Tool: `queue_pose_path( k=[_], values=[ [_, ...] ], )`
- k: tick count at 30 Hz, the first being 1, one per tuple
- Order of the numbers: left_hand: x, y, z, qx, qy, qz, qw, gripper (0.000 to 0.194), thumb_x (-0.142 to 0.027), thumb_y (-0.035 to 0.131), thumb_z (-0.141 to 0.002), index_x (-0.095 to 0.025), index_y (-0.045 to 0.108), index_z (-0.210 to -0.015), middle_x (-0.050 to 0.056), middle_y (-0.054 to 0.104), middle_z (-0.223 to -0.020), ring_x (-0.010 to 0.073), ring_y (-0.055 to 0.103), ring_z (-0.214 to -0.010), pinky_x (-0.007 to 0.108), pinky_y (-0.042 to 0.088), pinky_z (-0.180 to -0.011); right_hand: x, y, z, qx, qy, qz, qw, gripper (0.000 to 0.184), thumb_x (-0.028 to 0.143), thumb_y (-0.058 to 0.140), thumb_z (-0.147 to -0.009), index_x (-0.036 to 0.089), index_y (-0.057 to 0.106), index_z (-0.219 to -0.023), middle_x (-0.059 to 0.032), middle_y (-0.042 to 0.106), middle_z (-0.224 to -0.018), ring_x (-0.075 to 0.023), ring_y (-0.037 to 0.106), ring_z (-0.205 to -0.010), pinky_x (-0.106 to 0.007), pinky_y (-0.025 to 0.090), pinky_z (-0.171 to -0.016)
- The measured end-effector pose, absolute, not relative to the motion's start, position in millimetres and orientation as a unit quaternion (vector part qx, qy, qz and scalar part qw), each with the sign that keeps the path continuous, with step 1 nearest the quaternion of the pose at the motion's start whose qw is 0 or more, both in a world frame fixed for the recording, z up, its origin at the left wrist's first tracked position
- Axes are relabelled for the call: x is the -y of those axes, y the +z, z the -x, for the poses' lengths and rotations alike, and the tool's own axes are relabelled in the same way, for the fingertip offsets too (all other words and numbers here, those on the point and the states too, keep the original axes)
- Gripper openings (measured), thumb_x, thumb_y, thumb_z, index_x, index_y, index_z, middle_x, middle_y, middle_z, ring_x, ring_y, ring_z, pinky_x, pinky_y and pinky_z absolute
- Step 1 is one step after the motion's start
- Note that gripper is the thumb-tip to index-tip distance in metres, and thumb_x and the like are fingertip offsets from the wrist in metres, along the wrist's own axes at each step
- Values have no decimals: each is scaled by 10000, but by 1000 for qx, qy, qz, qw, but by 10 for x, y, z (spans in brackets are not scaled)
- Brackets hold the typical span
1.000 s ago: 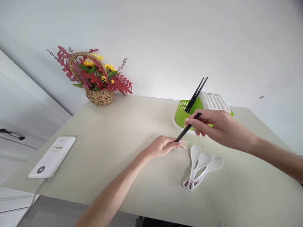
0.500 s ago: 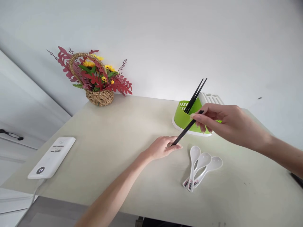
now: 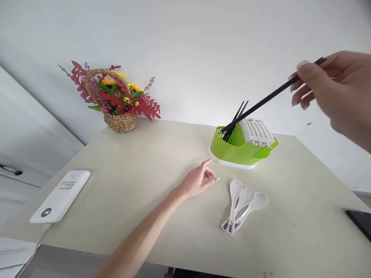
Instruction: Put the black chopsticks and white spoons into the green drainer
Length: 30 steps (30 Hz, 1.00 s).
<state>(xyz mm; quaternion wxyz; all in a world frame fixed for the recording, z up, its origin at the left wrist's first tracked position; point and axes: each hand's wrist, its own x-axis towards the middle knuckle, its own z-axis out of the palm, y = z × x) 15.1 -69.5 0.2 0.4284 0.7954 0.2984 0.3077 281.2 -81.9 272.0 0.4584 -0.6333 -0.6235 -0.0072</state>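
Up at the right, my right hand (image 3: 336, 85) pinches the upper end of black chopsticks (image 3: 269, 96); how many is hard to tell. Their lower tips slant down to the front opening of a green and white utensil holder (image 3: 234, 152). Other black chopsticks (image 3: 240, 111) lean inside that holder. Just left of its white base, my left hand (image 3: 199, 178) hovers low over the table with thumb and index finger apart, holding nothing. Several white spoons (image 3: 245, 197) lie overlapped, handles toward me, to the right of my left hand.
A woven basket (image 3: 121, 122) of red leaves and yellow flowers stands at the back left of the table (image 3: 130, 166). A white power bank (image 3: 62, 197) with a cable lies at the left edge. A dark phone-like object (image 3: 361, 222) lies at the right edge.
My right hand has risen to the right with the chopsticks, bringing their tips over the holder. My left hand has let go of their lower ends and opened.
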Motion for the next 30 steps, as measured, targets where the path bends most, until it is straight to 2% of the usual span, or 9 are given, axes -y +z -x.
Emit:
queue_pose_path(
  k=[2, 5, 10, 16, 21, 26, 30],
  values=[
    [706, 16, -152, -302, 308, -796, 425, 663, -466, 672, -995, -207, 390, -1536, 84, 757, -1132, 205, 700, -1013, 386, 553, -950, 756, 2651, -2682, 585, 3, 659, 472, 235, 374, 687, -981, 174, 692, -858, -100, 729, -822, -115, 563, -557, -327, 431, -543],
    [720, 25, -152, -311, 299, -798, 421, 610, -465, 659, -1003, -211, 412, -1500, 77, 757, -1118, 204, 701, -1010, 379, 554, -942, 621, 2512, -2578, 594, 32, 670, 443, 221, 355, 714, -956, 187, 702, -814, -62, 737, -755, -104, 559, -513, -309, 448, -567],
    [727, 18, -151, -314, 291, -804, 414, 556, -480, 637, -1011, -215, 435, -1457, 70, 753, -1097, 213, 705, -1021, 381, 556, -937, 376, 2343, -2590, 609, 80, 692, 380, 243, 373, 719, -934, 211, 672, -759, -42, 763, -788, -117, 624, -569, -301, 490, -686],
    [737, 30, -151, -320, 286, -806, 408, 469, -504, 633, -1009, -200, 508, -1344, 77, 755, -1085, 222, 713, -995, 379, 555, -903, 178, 2254, -2588, 636, 87, 702, 309, 275, 424, 691, -939, 227, 664, -749, -33, 758, -714, -155, 659, -646, -352, 486, -827],
    [743, 54, -149, -318, 283, -806, 410, 404, -485, 629, -1017, -198, 535, -1285, 71, 758, -1067, 220, 722, -991, 364, 547, -891, 79, 2212, -2576, 653, 111, 700, 267, 314, 499, 668, -939, 230, 676, -778, -38, 781, -767, -150, 642, -639, -363, 485, -811],
    [742, 54, -143, -317, 285, -806, 410, 374, -488, 630, -1018, -201, 549, -1245, 68, 760, -1057, 217, 725, -993, 349, 546, -877, -26, 2119, -2604, 664, 152, 678, 277, 353, 538, 637, -959, 221, 675, -809, -64, 792, -889, -169, 690, -721, -355, 516, -776],
    [740, 45, -144, -318, 286, -809, 404, 352, -485, 628, -1020, -208, 557, -1226, 62, 759, -1052, 214, 727, -985, 343, 548, -872, -167, 2026, -2636, 640, 106, 712, 270, 336, 497, 633, -966, 216, 688, -791, -46, 778, -797, -183, 682, -676, -390, 529, -798]
  ],
)
